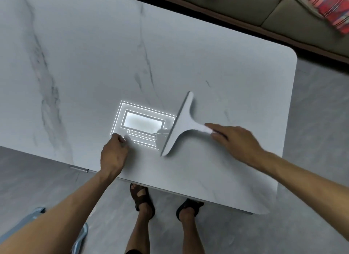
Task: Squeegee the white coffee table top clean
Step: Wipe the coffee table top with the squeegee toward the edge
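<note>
A white T-shaped squeegee [181,125] lies flat on the white marble-look coffee table top [94,55], its blade running from far right to near left. My right hand [234,142] holds the end of the squeegee's handle with the fingers on it. My left hand [113,153] rests on the table near its front edge, fingers curled, with nothing in it. A bright rectangular light reflection [141,124] shines on the top just left of the blade, with a thin streak of liquid beside it.
A sofa [264,11] with a red patterned cloth [328,9] stands beyond the table's far edge. The table's rounded right corner [290,55] borders grey floor. My sandalled feet [143,200] stand under the front edge. A pale blue object [81,234] lies at the bottom left.
</note>
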Demonstrator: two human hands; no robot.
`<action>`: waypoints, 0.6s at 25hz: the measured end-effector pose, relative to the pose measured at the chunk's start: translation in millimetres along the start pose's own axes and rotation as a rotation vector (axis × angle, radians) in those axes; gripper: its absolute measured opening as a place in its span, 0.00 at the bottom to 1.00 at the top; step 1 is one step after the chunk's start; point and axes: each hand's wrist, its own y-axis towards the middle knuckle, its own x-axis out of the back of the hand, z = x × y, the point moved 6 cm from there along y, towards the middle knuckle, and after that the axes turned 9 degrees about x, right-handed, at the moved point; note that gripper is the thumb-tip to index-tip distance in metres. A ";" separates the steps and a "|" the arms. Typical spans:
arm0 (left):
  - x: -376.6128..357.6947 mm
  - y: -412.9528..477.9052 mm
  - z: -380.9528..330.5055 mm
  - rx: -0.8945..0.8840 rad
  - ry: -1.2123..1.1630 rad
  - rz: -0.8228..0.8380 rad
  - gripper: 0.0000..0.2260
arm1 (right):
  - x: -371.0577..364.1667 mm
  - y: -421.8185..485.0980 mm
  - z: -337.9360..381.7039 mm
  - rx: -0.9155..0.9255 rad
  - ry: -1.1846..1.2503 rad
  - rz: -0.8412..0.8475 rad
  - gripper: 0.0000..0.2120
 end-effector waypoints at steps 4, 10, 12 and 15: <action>26.3 -2.8 34.0 0.049 -0.083 -0.078 0.02 | -85.0 27.6 111.4 0.242 0.102 0.165 0.19; 22.5 2.1 63.3 0.046 -0.057 -0.033 0.03 | -142.7 53.7 172.0 0.394 0.018 0.262 0.19; 13.4 -3.2 55.3 -0.040 -0.015 -0.021 0.06 | -133.6 47.7 148.2 0.350 0.000 0.249 0.18; -6.5 -12.5 40.2 -0.169 0.078 0.063 0.11 | -102.0 20.5 84.8 0.222 -0.007 0.248 0.18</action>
